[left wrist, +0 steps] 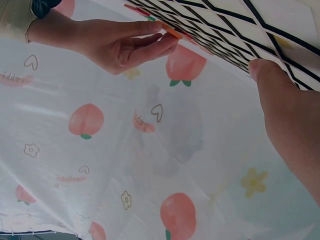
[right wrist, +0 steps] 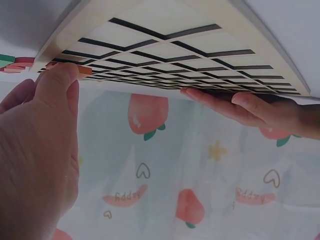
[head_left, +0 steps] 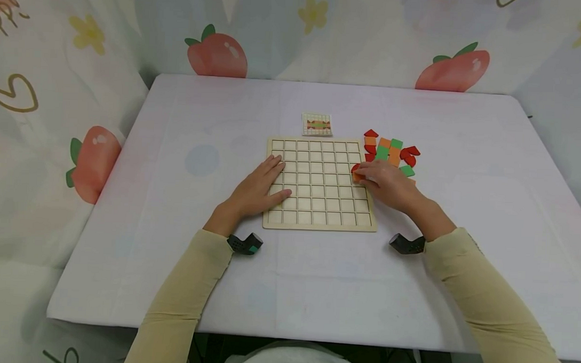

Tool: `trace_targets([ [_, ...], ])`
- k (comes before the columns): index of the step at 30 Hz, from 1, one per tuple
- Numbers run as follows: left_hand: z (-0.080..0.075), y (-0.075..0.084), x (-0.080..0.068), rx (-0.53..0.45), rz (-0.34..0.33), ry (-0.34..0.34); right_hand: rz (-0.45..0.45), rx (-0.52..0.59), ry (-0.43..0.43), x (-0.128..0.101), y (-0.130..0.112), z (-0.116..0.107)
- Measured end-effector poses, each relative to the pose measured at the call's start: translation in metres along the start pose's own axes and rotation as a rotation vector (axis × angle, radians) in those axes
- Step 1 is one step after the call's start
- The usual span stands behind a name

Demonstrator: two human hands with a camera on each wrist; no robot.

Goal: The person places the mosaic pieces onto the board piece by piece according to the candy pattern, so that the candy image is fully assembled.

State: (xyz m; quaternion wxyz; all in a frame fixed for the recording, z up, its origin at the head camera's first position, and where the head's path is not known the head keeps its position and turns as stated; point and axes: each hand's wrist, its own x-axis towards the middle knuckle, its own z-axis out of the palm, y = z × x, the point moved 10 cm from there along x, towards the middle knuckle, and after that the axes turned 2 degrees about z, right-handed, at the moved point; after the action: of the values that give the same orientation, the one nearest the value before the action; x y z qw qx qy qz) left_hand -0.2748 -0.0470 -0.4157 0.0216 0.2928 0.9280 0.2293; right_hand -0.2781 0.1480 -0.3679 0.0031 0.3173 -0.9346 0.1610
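Pinching an orange tile (head_left: 357, 177), right hand (head_left: 386, 182) at board's (head_left: 319, 223) edge.

table (head_left: 176, 145): white cloth | backdrop (head_left: 59, 61): strawberry-print curtain | light: even

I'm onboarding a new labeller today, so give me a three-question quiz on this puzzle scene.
1. True or false: the left hand lies flat on the wooden grid board.
2. Which side of the board is the pile of coloured tiles on: A) left, B) right, C) near edge?
3. What colour is the tile that the right hand pinches at the board's right edge?

Key: 1 true; 2 B; 3 orange.
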Motion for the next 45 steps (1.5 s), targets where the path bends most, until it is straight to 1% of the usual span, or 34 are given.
trace_targets([
  [4,0.0006,-0.001,0.0002,0.005,-0.009,-0.008,0.0,-0.013,0.007,-0.0012,-0.001,0.0001],
  [13,0.0002,-0.0009,-0.0002,-0.013,-0.003,0.008,0.005,-0.035,-0.008,-0.0026,-0.0021,0.0028],
  [22,-0.0001,-0.0002,-0.0009,-0.009,0.003,0.008,-0.008,-0.031,-0.006,-0.0027,-0.0033,0.0044],
  [37,0.0009,-0.0008,-0.001,0.005,-0.004,-0.01,-0.038,-0.007,0.022,-0.0031,-0.0061,0.0031],
  [45,0.0008,-0.0006,-0.0004,-0.001,0.003,-0.006,-0.041,-0.004,0.032,-0.0033,-0.0038,0.0019],
])
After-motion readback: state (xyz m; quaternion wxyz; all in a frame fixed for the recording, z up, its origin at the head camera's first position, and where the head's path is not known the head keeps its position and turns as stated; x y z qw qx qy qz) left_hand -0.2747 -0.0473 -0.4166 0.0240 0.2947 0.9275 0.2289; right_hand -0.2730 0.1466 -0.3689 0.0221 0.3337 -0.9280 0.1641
